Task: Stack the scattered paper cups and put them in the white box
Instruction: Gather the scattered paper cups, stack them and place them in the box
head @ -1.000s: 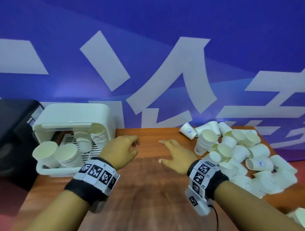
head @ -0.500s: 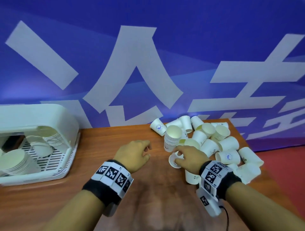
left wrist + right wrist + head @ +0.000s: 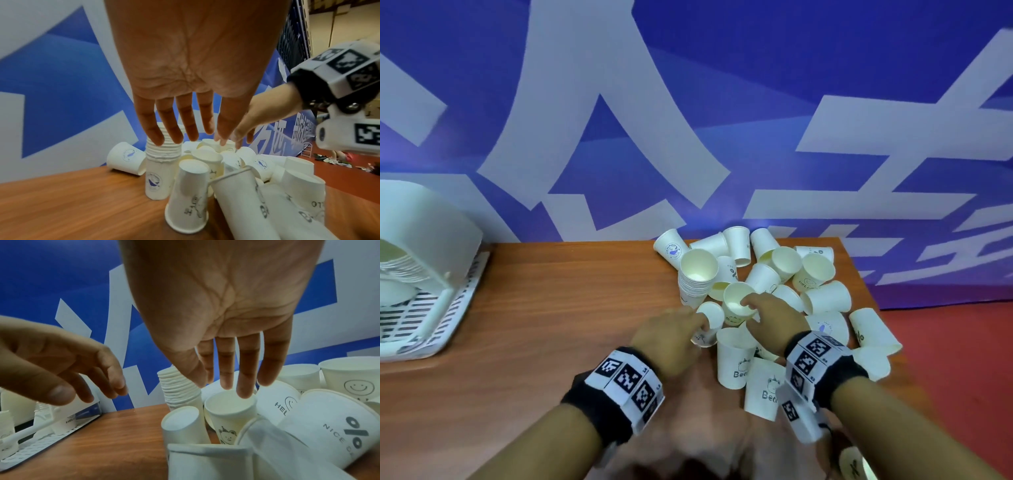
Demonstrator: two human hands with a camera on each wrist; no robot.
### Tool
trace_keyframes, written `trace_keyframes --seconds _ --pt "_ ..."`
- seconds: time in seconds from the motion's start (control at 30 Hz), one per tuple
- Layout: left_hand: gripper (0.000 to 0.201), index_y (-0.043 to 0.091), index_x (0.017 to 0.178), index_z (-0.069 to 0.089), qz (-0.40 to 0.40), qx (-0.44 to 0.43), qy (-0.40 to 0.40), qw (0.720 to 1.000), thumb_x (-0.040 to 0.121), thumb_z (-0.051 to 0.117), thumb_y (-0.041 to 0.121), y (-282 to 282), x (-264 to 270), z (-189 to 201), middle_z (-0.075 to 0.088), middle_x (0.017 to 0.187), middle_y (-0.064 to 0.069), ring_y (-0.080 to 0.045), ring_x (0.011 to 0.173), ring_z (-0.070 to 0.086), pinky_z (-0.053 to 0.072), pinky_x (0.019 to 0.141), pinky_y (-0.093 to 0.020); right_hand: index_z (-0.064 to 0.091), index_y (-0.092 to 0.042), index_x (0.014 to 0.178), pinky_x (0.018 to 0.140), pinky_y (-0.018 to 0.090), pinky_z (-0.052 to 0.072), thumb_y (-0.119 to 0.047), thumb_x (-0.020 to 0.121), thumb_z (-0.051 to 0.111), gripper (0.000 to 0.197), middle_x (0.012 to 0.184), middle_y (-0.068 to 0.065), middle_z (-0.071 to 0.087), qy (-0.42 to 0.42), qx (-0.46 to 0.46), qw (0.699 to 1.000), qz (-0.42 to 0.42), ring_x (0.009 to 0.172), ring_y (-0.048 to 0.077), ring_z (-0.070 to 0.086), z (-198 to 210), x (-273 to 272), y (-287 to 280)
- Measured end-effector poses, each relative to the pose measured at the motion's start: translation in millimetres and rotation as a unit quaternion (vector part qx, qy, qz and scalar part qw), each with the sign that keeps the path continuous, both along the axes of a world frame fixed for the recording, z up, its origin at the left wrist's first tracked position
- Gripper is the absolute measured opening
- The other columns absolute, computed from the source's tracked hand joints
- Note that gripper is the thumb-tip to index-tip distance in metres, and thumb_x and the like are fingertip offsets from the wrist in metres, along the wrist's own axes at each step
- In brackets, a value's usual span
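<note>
The paper cups are white with cream-white insides; some carry a blue round whale emblem, others grey-black print: a smiley face, a small bear drawing, bold percent-like strokes. The desk is reddish-brown wood grain. The white box is plain white, with a slotted base showing dark stripes. The backdrop is blue, from royal to paler violet-blue, crossed by large white strokes. The wristbands are black with white panels of black-and-white square markers. The floor is red.
</note>
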State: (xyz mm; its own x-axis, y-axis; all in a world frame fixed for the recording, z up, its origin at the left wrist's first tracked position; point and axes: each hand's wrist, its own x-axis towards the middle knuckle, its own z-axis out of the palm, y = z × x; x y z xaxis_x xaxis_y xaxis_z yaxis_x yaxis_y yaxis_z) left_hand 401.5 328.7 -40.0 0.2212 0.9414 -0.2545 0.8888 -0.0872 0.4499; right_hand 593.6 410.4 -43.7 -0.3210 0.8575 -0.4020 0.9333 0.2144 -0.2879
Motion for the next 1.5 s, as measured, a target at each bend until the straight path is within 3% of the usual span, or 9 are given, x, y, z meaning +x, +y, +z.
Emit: trace_keyframes --seconds 0.13,0.4,0.7,0.83,1.0,1.17,1.23,1.37,1.5 --pt "0.036 0.025 0.123 0.051 0.003 -0.009 0.008 1.000 0.087 0.051 0.021 14.2 38.6 -13.3 0.053 0.126 0.003 -0.019 0.116 0.049 0.041 0.095 -0.033 0.045 -0.027 0.132 0.095 0.034 0.044 -0.016 0.091 0.047 0.042 0.134 -0.004 0.047 0.029 -0.008 0.999 0.020 0.114 0.015 0.052 -21.8 9.0 17.4" --pt "0.039 0.023 0.127 0.050 -0.007 -0.020 0.061 0.998 0.087 0.052 0.023 27.6 77.6 -40.8 0.048 0.127 0.002 -0.020 0.120 0.036 0.038 0.097 -0.035 0.052 -0.016 0.132 0.109 0.028 0.034 -0.007 0.093 0.047 0.040 0.139 0.004 0.048 0.090 -0.029 0.995 0.032 0.127 0.018 0.045 -55.6 19.4 34.4" --pt "0.036 0.021 0.125 0.055 -0.014 -0.028 0.096 0.995 0.091 0.046 0.014 30.2 83.9 -43.2 0.051 0.122 -0.002 -0.023 0.117 0.040 0.040 0.094 -0.036 0.059 -0.013 0.124 0.104 0.021 0.030 -0.005 0.093 0.049 0.034 0.132 0.004 0.054 0.081 0.014 0.995 0.064 0.124 0.018 0.044 -64.8 21.0 43.3" --pt "0.034 0.020 0.121 0.057 -0.010 -0.013 0.085 0.996 0.090 0.045 0.017 25.9 71.8 -32.5 0.053 0.118 -0.002 -0.024 0.113 0.041 0.041 0.093 -0.039 0.065 -0.011 0.113 0.098 0.022 0.035 -0.002 0.090 0.051 0.028 0.122 0.006 0.059 0.101 0.037 0.992 0.063 0.116 0.020 0.049 -55.5 24.1 45.0" --pt "0.029 0.021 0.118 0.056 0.000 0.043 0.051 0.998 0.093 0.044 0.027 17.1 50.3 -9.5 0.051 0.118 0.001 -0.019 0.114 0.039 0.041 0.093 -0.033 0.066 -0.011 0.098 0.078 0.022 0.035 -0.014 0.088 0.057 0.013 0.105 0.006 0.063 0.112 0.080 0.989 0.050 0.100 0.021 0.052 -34.8 23.0 41.2" --pt "0.025 0.021 0.113 0.055 0.013 0.070 0.035 0.997 0.094 0.043 0.030 9.1 19.5 16.9 0.051 0.113 0.002 -0.018 0.112 0.040 0.041 0.093 -0.035 0.062 -0.016 0.100 0.072 0.027 0.036 -0.025 0.092 0.052 0.016 0.102 0.000 0.061 0.098 0.128 0.986 0.033 0.098 0.019 0.051 -2.7 11.5 26.1" --pt "0.024 0.021 0.112 0.055 0.015 0.098 0.032 0.995 0.095 0.042 0.030 4.0 1.7 26.8 0.050 0.112 0.002 -0.017 0.111 0.039 0.038 0.092 -0.031 0.061 -0.018 0.101 0.071 0.027 0.037 -0.026 0.092 0.051 0.016 0.104 -0.001 0.060 0.097 0.149 0.984 0.024 0.099 0.018 0.052 8.5 2.7 17.3" --pt "0.023 0.020 0.109 0.055 0.028 0.127 0.018 0.991 0.094 0.043 0.032 -10.4 -41.8 45.5 0.052 0.111 0.003 -0.019 0.109 0.041 0.039 0.092 -0.033 0.062 -0.017 0.102 0.077 0.034 0.047 -0.023 0.092 0.051 0.015 0.105 0.000 0.060 0.128 0.190 0.973 -0.003 0.098 0.019 0.054 29.4 -20.1 -4.2" --pt "0.024 0.021 0.107 0.057 0.036 0.153 -0.017 0.988 0.093 0.042 0.032 -33.2 -96.3 67.3 0.054 0.109 0.004 -0.019 0.107 0.044 0.041 0.090 -0.035 0.062 -0.016 0.102 0.079 0.038 0.047 -0.019 0.091 0.053 0.014 0.103 0.002 0.060 0.148 0.247 0.957 -0.026 0.098 0.022 0.054 49.0 -55.5 -33.3"
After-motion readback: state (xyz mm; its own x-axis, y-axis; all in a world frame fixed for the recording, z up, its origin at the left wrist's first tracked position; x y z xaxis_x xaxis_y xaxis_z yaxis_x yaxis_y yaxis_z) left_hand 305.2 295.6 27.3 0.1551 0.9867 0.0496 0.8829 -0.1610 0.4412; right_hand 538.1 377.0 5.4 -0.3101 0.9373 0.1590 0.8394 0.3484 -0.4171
